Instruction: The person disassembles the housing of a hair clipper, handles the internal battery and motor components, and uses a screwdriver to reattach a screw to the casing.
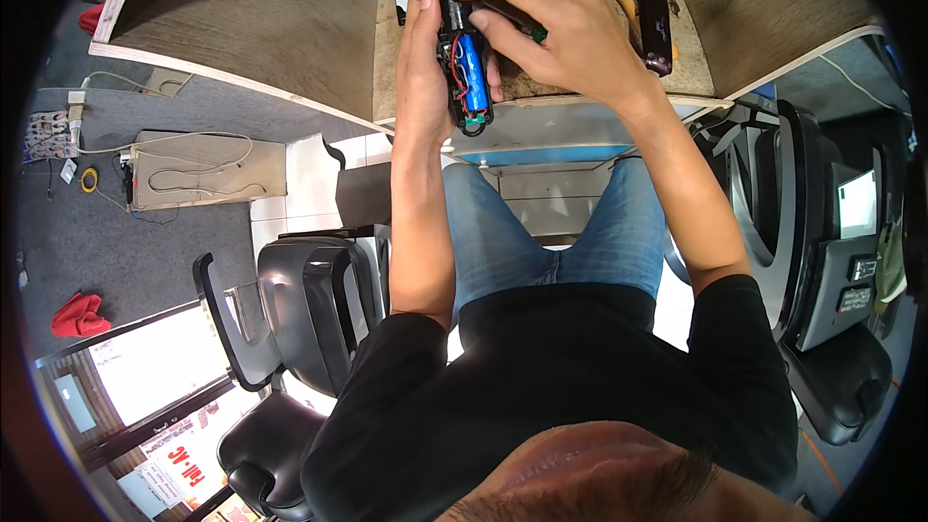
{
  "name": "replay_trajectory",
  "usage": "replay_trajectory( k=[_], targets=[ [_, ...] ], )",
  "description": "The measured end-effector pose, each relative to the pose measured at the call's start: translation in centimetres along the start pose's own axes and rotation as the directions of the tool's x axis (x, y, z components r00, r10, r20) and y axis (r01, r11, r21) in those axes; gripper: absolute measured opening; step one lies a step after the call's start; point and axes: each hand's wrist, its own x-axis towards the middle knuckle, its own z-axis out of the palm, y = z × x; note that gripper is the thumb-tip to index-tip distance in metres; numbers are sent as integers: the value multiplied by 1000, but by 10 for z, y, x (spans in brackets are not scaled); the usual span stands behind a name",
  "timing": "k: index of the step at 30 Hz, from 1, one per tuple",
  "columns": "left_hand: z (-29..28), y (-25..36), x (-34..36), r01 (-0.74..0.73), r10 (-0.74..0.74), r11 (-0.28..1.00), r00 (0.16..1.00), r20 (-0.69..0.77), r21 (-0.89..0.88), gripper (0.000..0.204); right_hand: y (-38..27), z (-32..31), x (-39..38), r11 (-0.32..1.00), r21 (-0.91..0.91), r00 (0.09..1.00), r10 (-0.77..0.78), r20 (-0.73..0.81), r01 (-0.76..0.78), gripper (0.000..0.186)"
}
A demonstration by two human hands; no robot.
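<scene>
Far left: red crumpled cloth [79,314] on grey carpet; above it, flat beige cardboard panel [208,169] with loose white and black cables lying across it. Lower left: black glossy moulded plastic chair [290,329] with curved armrest, set beside bright window glazing. Upper left to centre: brown wood-grain desk top [251,19] with pale edge banding, bent by the lens.

Centre: left hand [422,58], forearm rising from the lower edge, wrapped around the side of an opened black plastic handheld device [462,48], thumb near its top and fingers behind. Inside the open shell: blue cylindrical battery cell [468,63] with red and black wires and a small green circuit board at the lower end. Device held upright just above the desk's front edge, over a worn, speckled tan mat [691,48].

Right of centre: right hand [556,24] arched over the device's upper part, fingers curled, forefinger and thumb pressing on the shell beside the cell. Beyond it: dark glossy oblong casing [651,24] lying on the mat. Far right: second black chair [822,261].

Below: blue denim jeans and black shirt.
</scene>
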Motion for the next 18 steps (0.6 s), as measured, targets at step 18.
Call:
replay_trajectory(
  k=[18],
  targets=[
    [0, 3, -1, -25, 32, 997, 995, 94, -76, 77, -4, -3, 2, 998, -67, 1000, 12, 8, -12, 38]
  ],
)
